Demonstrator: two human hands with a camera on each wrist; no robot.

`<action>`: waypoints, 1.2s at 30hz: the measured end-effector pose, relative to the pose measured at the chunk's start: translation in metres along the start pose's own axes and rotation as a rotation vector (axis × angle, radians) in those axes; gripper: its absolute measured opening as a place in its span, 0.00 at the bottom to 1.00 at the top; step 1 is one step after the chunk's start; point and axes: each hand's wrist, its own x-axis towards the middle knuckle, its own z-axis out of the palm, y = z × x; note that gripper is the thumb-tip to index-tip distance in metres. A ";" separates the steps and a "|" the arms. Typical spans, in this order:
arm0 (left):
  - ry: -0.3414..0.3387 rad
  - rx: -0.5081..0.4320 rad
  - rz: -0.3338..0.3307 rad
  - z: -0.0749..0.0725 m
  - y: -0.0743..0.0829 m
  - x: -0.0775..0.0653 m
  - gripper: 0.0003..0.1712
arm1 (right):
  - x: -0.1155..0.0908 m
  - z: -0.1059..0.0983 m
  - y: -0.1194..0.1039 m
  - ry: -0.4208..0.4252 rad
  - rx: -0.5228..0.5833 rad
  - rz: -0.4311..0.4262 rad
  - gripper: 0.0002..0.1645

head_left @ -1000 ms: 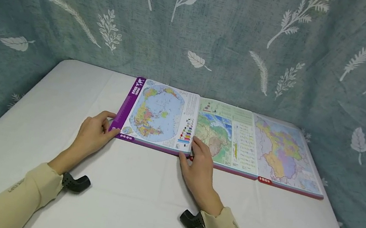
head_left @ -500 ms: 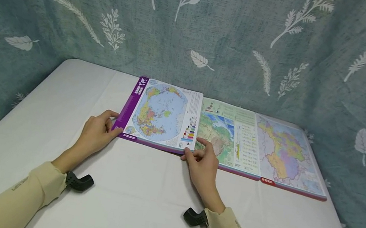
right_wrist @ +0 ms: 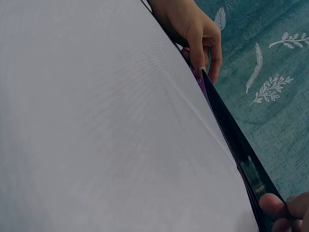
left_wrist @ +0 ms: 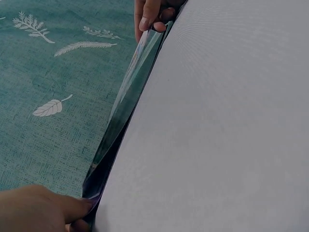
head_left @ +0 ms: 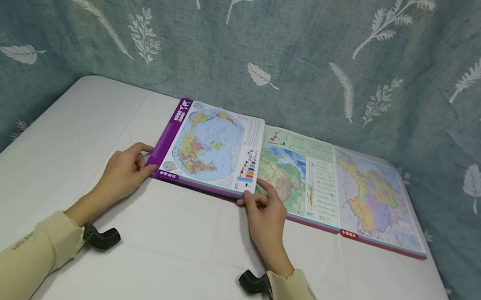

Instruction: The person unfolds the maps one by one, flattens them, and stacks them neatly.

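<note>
A map book [head_left: 208,144] with a world map and a purple strip down its left side lies toward the back of the white table. My left hand [head_left: 119,175] pinches its near left corner, thumb on the purple strip. At the near right corner my right hand [head_left: 267,221] grips it, thumb on top and fingers curled beneath the edge. In the left wrist view a dark gap [left_wrist: 112,157] shows under the front edge. To its right, a second map section [head_left: 371,198] with a red label lies flat, its left panel bordering the world map.
A white cloth [head_left: 181,278] covers the table. Teal curtains [head_left: 307,39] with white leaf prints hang close behind and along both sides. Black wrist mounts [head_left: 101,238] sit at both cuffs.
My right hand has gone from fingers lying along the world map's right edge to gripping its near right corner, which is raised slightly. My left hand keeps its hold.
</note>
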 end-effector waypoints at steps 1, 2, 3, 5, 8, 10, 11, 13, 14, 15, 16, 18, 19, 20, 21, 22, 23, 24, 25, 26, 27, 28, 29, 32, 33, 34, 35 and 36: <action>0.003 0.001 0.002 0.000 0.000 0.000 0.22 | 0.000 0.000 -0.001 0.003 0.005 -0.001 0.26; 0.007 0.002 0.003 -0.001 -0.001 0.000 0.22 | 0.001 0.001 -0.001 0.006 0.008 -0.002 0.26; 0.008 0.002 0.001 -0.001 -0.001 0.000 0.22 | 0.001 0.001 -0.002 0.008 0.008 -0.006 0.26; 0.008 0.001 -0.005 -0.002 -0.002 0.000 0.22 | 0.001 0.001 -0.002 0.014 0.005 -0.013 0.25; 0.001 -0.002 -0.014 -0.002 -0.002 0.000 0.22 | 0.001 0.001 -0.002 0.020 -0.004 -0.021 0.25; -0.004 -0.003 -0.018 -0.002 -0.001 0.000 0.23 | 0.001 0.001 -0.001 0.024 -0.003 -0.024 0.25; -0.005 -0.002 -0.019 -0.002 -0.001 0.000 0.23 | 0.001 0.000 -0.001 0.027 0.001 -0.025 0.24; -0.006 0.000 -0.020 -0.003 -0.001 0.000 0.23 | 0.002 -0.001 0.000 0.035 0.009 -0.032 0.24; -0.007 0.001 -0.022 -0.003 -0.001 -0.001 0.23 | 0.002 -0.001 0.001 0.039 0.014 -0.036 0.24; -0.007 0.001 -0.022 -0.003 -0.001 -0.001 0.23 | 0.002 -0.002 0.001 0.042 0.020 -0.042 0.24; -0.008 0.002 -0.023 -0.003 -0.001 -0.001 0.23 | 0.003 -0.003 0.002 0.047 0.024 -0.051 0.23; -0.009 0.000 -0.026 -0.003 -0.002 -0.001 0.23 | 0.003 -0.005 0.004 0.055 0.032 -0.067 0.23; -0.010 0.000 -0.028 -0.003 -0.002 -0.001 0.23 | 0.004 -0.006 0.004 0.057 0.037 -0.073 0.23; -0.010 0.000 -0.030 -0.003 -0.002 -0.002 0.23 | 0.004 -0.008 0.005 0.060 0.042 -0.078 0.23; -0.010 0.000 -0.033 -0.003 -0.002 -0.002 0.23 | 0.005 -0.009 0.006 0.062 0.048 -0.081 0.23; -0.012 0.000 -0.037 -0.003 -0.002 -0.002 0.23 | 0.005 -0.011 0.007 0.066 0.047 -0.083 0.23; -0.014 0.000 -0.041 -0.003 -0.002 -0.002 0.24 | 0.006 -0.013 0.009 0.073 0.043 -0.083 0.23; -0.016 -0.001 -0.044 -0.003 -0.002 -0.001 0.24 | 0.006 -0.015 0.010 0.081 0.038 -0.084 0.23; -0.018 -0.002 -0.044 -0.003 -0.002 -0.001 0.24 | 0.007 -0.016 0.011 0.091 0.025 -0.083 0.22; -0.021 -0.003 -0.046 -0.002 -0.002 -0.001 0.24 | 0.007 -0.018 0.012 0.101 0.015 -0.082 0.22; -0.024 -0.004 -0.046 -0.002 -0.002 -0.001 0.24 | 0.007 -0.020 0.013 0.110 0.004 -0.081 0.22; -0.027 -0.006 -0.045 -0.002 -0.002 0.000 0.24 | 0.008 -0.022 0.014 0.120 -0.009 -0.080 0.22; -0.029 -0.007 -0.044 -0.002 -0.002 0.000 0.24 | 0.008 -0.023 0.014 0.128 -0.013 -0.078 0.21; -0.033 -0.008 -0.044 -0.001 -0.001 0.001 0.24 | 0.007 -0.027 0.015 0.139 -0.018 -0.079 0.21; -0.033 -0.006 -0.044 -0.001 -0.001 0.001 0.24 | 0.007 -0.028 0.015 0.141 -0.019 -0.079 0.21; -0.034 -0.006 -0.045 -0.001 -0.001 0.001 0.24 | 0.007 -0.029 0.015 0.144 -0.017 -0.080 0.21; -0.035 -0.005 -0.046 -0.001 0.000 0.001 0.23 | 0.007 -0.030 0.016 0.147 -0.014 -0.082 0.21; -0.035 -0.004 -0.047 0.000 0.000 0.001 0.23 | 0.007 -0.030 0.016 0.150 -0.010 -0.084 0.20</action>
